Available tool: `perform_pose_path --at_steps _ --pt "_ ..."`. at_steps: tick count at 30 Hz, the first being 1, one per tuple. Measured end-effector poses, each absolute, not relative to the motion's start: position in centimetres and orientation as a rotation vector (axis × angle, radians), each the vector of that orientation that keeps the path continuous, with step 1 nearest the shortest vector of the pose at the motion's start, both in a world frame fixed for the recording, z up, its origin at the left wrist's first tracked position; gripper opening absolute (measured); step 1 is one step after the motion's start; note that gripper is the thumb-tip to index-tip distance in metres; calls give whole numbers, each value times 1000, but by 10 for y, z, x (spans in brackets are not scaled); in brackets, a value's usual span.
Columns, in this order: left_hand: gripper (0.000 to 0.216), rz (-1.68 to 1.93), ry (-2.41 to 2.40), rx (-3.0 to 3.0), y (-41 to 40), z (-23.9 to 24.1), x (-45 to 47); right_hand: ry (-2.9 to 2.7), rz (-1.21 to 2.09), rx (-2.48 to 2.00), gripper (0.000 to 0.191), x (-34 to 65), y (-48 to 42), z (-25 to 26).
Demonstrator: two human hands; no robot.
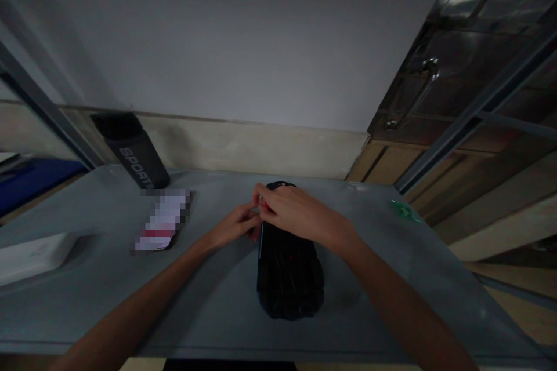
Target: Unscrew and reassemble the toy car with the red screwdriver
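A long black object (pixel 290 278) lies on the table in front of me, with rounded ends and bulges along its sides, somewhat like an upturned toy car; its exact kind is unclear in the dim light. Across its far end reaches my right hand (pixel 287 208), fingers bent and pinched together at the left edge. A small bit of red shows beneath those fingers, too hidden to name. Against the same left edge rests my left hand (pixel 242 222), its fingers curled and closed, close to the right fingertips. What the left fingers grip is hidden.
A dark bottle lettered "SPORT" (pixel 134 153) stands at the back left. Nearer lie a pixelated phone-like item (pixel 164 220) and a white case (pixel 37 256). Green crumpled plastic (pixel 405 210) lies at the right. Metal frame posts (pixel 456 122) flank the grey table (pixel 209 307).
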State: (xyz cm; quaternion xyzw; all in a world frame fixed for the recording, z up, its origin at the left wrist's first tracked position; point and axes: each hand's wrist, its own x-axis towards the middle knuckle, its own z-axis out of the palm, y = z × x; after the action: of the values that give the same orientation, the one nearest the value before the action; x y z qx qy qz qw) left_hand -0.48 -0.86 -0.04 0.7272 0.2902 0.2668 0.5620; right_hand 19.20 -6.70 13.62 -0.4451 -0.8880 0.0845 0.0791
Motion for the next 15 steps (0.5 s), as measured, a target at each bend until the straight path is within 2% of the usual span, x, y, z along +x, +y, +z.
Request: perform_pose_path --at_steps 4,15 --pt "27 626 684 1710 -9 0 -5 -2658 310 -1268 21 193 -68 139" --pt "34 626 721 1714 -11 3 -4 -2661 219 -1348 20 193 -67 138"
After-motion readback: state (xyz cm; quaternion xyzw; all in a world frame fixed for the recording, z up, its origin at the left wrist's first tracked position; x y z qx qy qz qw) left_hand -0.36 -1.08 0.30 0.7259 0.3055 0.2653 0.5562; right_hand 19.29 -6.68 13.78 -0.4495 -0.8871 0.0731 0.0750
